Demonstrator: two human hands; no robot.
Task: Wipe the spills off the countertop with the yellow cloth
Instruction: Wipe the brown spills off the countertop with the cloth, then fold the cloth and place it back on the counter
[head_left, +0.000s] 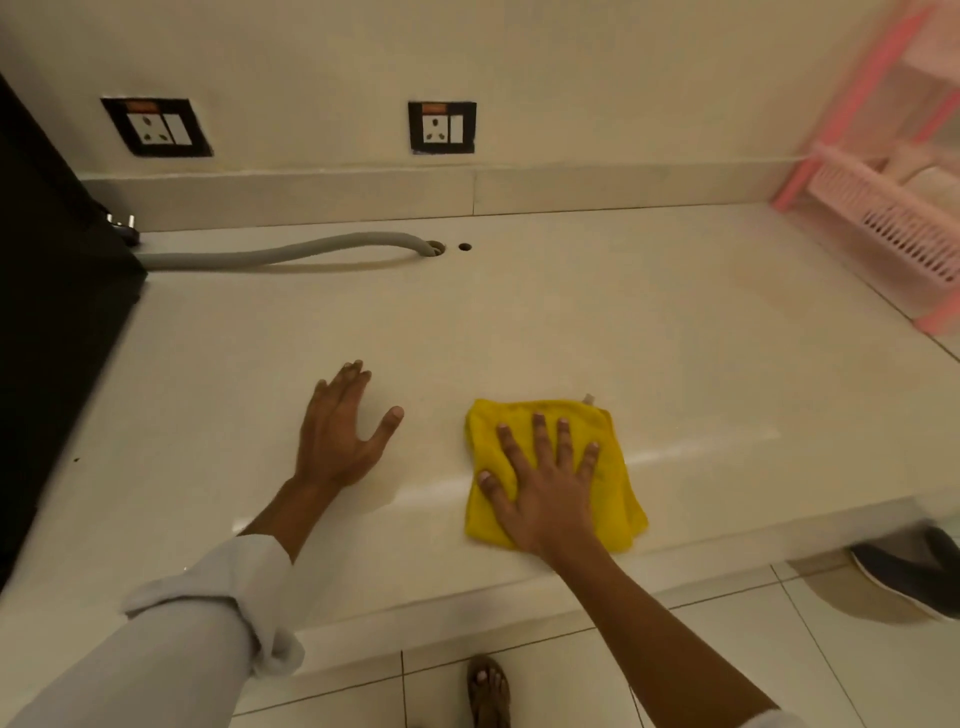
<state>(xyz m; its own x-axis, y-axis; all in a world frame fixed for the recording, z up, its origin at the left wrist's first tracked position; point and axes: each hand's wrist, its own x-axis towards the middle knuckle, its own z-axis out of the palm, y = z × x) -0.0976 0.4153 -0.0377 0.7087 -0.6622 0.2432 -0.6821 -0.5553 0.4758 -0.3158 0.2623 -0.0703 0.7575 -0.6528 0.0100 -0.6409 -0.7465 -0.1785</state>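
White sleeve (208, 608) rolled up on the left arm, bare forearms showing, and a brown strappy sandal (487, 691) down on 1 foot.

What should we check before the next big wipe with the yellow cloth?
1. Right hand flat on the yellow cloth, fingers spread: ok.
2. Cloth fully on the countertop, not hanging over the front edge: ok.
3. Left hand out of the cloth's way, resting open on the counter beside it: ok.
4. Path toward the back free of the grey hose: ok, the hose lies far back by the wall.
5. Pink basket clear of the wipe: ok, it sits at the far right.
6. Where spills remain: cannot tell, only faint smears show on the glossy surface.
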